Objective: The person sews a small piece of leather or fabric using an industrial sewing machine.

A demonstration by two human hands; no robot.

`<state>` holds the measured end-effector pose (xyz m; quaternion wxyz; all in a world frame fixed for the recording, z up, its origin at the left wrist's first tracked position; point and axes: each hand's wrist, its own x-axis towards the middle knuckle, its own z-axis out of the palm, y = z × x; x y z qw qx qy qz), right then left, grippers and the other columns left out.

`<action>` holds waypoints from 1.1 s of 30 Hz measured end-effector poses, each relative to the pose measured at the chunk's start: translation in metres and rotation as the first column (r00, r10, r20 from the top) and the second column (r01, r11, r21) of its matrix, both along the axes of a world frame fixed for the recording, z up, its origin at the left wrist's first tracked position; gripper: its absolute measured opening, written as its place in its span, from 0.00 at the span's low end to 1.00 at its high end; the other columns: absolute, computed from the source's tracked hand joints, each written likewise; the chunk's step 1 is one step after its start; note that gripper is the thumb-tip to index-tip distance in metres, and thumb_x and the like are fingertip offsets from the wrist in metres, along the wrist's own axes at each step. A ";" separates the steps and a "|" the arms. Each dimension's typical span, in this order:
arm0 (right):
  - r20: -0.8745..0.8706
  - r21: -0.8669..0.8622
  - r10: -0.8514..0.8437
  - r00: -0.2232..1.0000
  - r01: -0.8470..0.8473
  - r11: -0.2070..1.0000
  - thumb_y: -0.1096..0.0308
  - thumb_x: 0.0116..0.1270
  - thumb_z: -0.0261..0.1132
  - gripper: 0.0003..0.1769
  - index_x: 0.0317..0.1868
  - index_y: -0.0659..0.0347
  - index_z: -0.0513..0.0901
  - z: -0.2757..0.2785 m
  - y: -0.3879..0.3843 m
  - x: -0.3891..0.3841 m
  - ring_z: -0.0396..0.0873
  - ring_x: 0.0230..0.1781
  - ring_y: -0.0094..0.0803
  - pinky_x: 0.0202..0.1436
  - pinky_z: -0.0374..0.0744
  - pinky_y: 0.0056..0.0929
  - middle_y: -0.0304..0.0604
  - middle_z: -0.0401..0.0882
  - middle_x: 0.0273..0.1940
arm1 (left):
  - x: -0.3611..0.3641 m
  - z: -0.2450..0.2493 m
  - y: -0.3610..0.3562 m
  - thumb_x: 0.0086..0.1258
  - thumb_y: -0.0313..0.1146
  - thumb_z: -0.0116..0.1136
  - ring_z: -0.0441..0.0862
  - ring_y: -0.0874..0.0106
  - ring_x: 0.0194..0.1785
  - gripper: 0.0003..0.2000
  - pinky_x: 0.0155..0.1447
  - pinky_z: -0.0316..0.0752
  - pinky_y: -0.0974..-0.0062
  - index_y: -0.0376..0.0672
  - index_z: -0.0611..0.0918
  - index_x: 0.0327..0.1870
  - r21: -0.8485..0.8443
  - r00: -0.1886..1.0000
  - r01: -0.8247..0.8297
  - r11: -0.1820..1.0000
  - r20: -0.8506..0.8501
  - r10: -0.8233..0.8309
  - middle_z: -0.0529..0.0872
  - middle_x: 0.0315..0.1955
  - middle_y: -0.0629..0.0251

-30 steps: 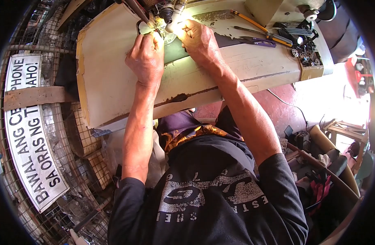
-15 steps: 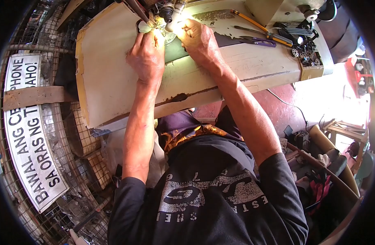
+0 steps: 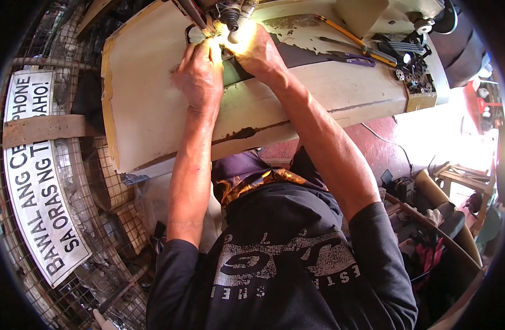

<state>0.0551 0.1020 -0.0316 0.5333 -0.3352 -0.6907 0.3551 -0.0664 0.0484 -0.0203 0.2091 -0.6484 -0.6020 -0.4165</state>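
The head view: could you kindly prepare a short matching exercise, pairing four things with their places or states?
1. White rectangular lettered sign
2. Purple-handled scissors
3. Left bare hand
4. Black short-sleeved T-shirt

A. Marked with pale print
B. Lying on the cream worn-edged table
C. Against brown wire mesh
D. Close beside the dark metal machine

Pairs: 1-C; 2-B; 3-D; 4-A

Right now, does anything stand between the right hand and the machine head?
Nothing visible does: the right hand is close by the machine head, though glare hides any contact. The purple-handled tool lies off to the right.
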 end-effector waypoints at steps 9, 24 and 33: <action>0.080 -0.012 -0.020 0.997 0.021 1.000 0.71 0.59 0.63 0.04 0.32 0.64 0.79 0.000 -0.002 0.000 0.81 0.29 0.51 0.35 0.79 0.42 0.51 0.81 0.27 | -0.002 -0.003 0.003 0.66 0.32 0.68 0.81 0.66 0.26 0.04 0.33 0.75 0.68 0.44 0.89 0.37 -0.018 0.997 0.021 1.000 0.076 -0.020 0.82 0.24 0.64; 0.450 0.032 0.120 0.885 -0.150 0.988 0.73 0.60 0.64 0.05 0.36 0.60 0.83 0.024 -0.074 0.084 0.82 0.38 0.50 0.39 0.79 0.43 0.47 0.80 0.35 | 0.029 0.018 -0.062 0.60 0.19 0.60 0.76 0.54 0.61 0.18 0.66 0.70 0.50 0.39 0.82 0.54 -0.094 0.955 0.244 0.965 -0.151 -0.257 0.78 0.51 0.55; 0.501 -0.204 0.358 0.788 -0.294 0.934 0.72 0.63 0.65 0.02 0.35 0.62 0.83 0.063 -0.129 0.139 0.83 0.36 0.47 0.40 0.79 0.41 0.45 0.81 0.35 | 0.035 0.031 -0.106 0.60 0.24 0.64 0.80 0.61 0.42 0.14 0.58 0.77 0.60 0.37 0.83 0.48 -0.424 0.652 0.717 0.554 0.123 -0.749 0.80 0.33 0.61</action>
